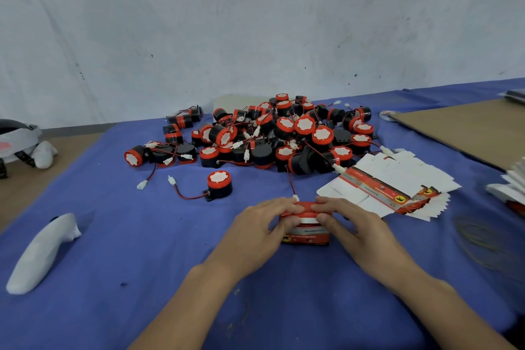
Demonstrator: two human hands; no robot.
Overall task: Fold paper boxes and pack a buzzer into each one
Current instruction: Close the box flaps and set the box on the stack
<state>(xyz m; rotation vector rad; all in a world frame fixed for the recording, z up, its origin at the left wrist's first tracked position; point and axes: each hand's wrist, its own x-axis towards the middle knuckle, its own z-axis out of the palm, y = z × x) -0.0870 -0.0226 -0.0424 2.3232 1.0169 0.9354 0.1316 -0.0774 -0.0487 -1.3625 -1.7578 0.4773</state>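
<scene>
A small red and white paper box [306,233] stands on the blue cloth in front of me. My left hand [264,224] and my right hand [349,224] both press on its top from either side, fingers meeting over the red lid. Whatever is inside the box is hidden. A red wire with a white plug [295,196] runs from the pile to the box's far edge. One loose buzzer [219,185], black with a red cap, sits just beyond my left hand. A big pile of buzzers [272,133] lies further back. Flat unfolded boxes [395,185] are fanned out to the right.
A white controller-shaped object [42,253] lies at the left on the blue cloth [142,236]. A grey and white headset [20,139] sits at the far left. A brown cardboard sheet [468,128] covers the right rear. Rubber bands [483,239] and more paper [511,185] lie at the right edge.
</scene>
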